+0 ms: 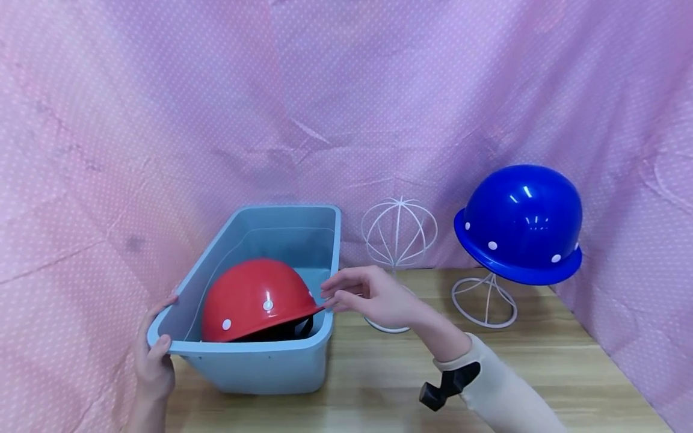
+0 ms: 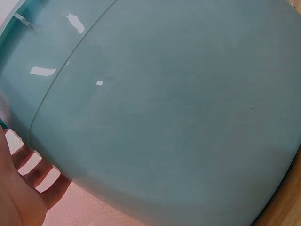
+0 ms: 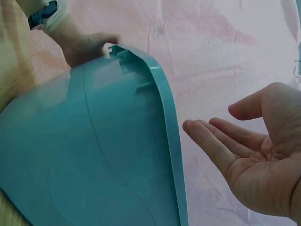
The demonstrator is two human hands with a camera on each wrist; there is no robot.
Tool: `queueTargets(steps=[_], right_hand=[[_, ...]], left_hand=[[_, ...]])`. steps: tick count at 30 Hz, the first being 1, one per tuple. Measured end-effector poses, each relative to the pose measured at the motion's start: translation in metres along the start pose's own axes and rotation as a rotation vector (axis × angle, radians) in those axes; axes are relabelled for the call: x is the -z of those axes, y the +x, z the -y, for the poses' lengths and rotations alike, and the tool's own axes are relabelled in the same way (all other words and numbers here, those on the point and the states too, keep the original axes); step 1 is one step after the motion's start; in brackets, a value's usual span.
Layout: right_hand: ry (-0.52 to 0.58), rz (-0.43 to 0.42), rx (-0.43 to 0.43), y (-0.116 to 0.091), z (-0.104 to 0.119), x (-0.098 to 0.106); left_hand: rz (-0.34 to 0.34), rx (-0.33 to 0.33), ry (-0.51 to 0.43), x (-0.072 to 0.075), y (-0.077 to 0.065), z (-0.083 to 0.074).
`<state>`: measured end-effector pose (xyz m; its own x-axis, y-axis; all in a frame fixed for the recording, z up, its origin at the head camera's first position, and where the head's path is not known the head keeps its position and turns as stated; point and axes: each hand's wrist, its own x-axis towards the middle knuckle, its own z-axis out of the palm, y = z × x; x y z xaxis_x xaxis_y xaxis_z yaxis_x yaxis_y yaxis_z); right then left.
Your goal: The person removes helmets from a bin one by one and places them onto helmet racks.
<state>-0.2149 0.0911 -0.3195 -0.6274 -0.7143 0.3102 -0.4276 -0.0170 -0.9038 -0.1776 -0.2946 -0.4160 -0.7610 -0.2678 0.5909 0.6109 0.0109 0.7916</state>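
A red helmet [image 1: 254,288] with white studs lies tilted inside the grey-blue plastic bin [image 1: 260,368], its brim reaching over the right rim. My left hand [image 1: 154,365] grips the bin's near left corner, the thumb on top of the rim and the fingers outside. In the left wrist view the bin's wall hides part of those fingers. Beside the right rim hovers my right hand [image 1: 381,297], close to the brim's tip in the head view. The right wrist view shows its fingers extended, thumb apart, holding nothing; whether a fingertip touches the brim I cannot tell.
A blue helmet [image 1: 522,225] sits on a white wire stand [image 1: 487,304] at the right. Behind my right hand is a bare wire stand [image 1: 399,234]. Both stands are on the wooden table [image 1: 563,355]; pink dotted cloth [image 1: 346,108] hangs around it.
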Motion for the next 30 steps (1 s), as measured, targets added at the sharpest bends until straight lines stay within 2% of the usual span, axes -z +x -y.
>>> queueTargets(steps=[3,11,18,26,30], right_hand=[[-0.021,0.03,-0.001,0.008,0.002,-0.006],[-0.163,0.113,0.039,0.018,0.006,-0.023],[-0.199,0.16,0.044,0.025,0.013,-0.038],[-0.417,0.17,0.087,0.031,0.013,-0.047],[-0.468,0.163,0.097,0.033,0.014,-0.05]], left_hand=[[-0.019,0.014,0.003,-0.002,0.001,0.001],[-0.06,0.058,0.033,-0.004,0.001,0.001],[-0.056,0.005,0.012,-0.005,0.0,0.004],[-0.051,-0.013,0.016,-0.004,-0.001,0.007],[-0.05,-0.024,0.017,-0.005,-0.001,0.007]])
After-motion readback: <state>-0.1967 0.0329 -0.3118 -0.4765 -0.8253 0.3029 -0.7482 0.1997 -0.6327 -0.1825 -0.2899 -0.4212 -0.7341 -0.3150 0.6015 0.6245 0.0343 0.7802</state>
